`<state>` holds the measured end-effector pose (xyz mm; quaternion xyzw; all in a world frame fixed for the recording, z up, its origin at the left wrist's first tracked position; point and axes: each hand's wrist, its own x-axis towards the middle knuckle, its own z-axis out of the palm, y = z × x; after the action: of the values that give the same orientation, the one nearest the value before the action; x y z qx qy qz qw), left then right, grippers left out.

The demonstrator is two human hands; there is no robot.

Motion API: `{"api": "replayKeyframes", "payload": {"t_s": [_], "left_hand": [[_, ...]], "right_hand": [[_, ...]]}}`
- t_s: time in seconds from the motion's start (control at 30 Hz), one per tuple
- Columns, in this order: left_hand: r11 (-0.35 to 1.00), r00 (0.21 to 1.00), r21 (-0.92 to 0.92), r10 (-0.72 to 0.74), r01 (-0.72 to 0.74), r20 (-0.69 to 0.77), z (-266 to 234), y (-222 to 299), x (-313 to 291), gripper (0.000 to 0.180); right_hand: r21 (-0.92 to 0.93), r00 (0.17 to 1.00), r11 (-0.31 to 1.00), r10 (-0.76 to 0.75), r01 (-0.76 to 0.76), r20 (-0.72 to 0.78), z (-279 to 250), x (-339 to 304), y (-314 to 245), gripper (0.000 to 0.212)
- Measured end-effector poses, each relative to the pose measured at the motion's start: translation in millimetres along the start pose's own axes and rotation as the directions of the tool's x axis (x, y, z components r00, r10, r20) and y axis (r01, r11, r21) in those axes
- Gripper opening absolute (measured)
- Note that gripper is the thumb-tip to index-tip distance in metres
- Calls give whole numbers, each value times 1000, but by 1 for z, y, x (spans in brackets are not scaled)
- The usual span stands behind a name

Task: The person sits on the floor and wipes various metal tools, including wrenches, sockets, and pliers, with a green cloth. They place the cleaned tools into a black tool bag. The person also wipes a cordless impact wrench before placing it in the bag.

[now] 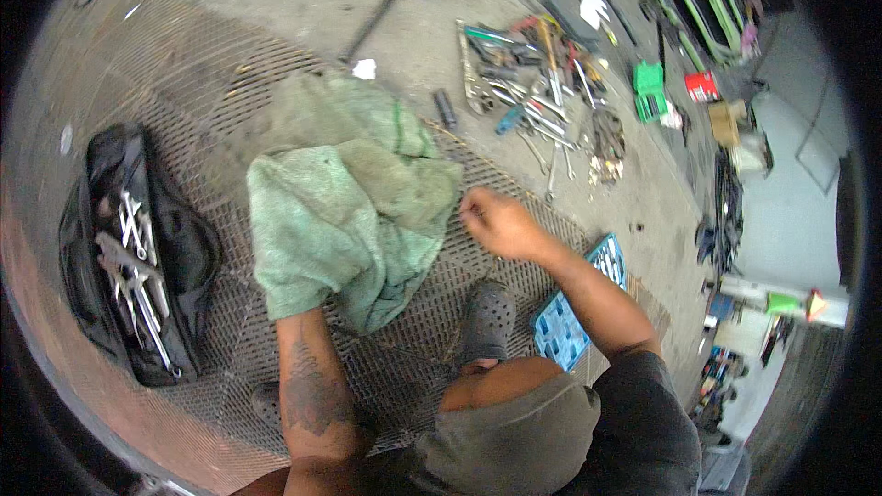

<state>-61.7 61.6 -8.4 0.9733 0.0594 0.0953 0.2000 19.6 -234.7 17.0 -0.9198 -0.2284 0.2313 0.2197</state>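
A worn green towel (317,211) hangs draped over my left hand, which it hides. Only my left forearm (312,377) shows, coming out from beneath the cloth. Close by the towel's right edge is my right hand (501,225), its fingers curled together. What they hold, if anything, I cannot make out. On the left a black bag (188,257) lies open, with several wrenches (142,289) inside. A blue tool case (562,326) with sockets in it sits under my right forearm.
Dark perforated matting (216,83) covers the floor under me. Beyond it lies a pile of hand tools (542,83), with a loose dark cylinder (445,108) nearby. Farther right are a green case (649,92) and a red box (702,86). My grey clog (489,317) rests on the mat.
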Motion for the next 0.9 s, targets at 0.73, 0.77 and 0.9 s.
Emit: {"api": "replayKeyframes", "payload": {"t_s": [0.73,0.77,0.9], "left_hand": [[880,986,-450,-101,151,132,93,9,14,55],[997,991,-66,39,-30,129,83,22,15,55],[994,991,66,-94,87,97,59,82,13,56]], "right_hand": [[841,765,268,598,-470,237,-36,-68,182,27],[840,799,302,555,-451,229,-33,-70,160,26],[829,910,439,373,-347,183,-14,-59,80,23]]}}
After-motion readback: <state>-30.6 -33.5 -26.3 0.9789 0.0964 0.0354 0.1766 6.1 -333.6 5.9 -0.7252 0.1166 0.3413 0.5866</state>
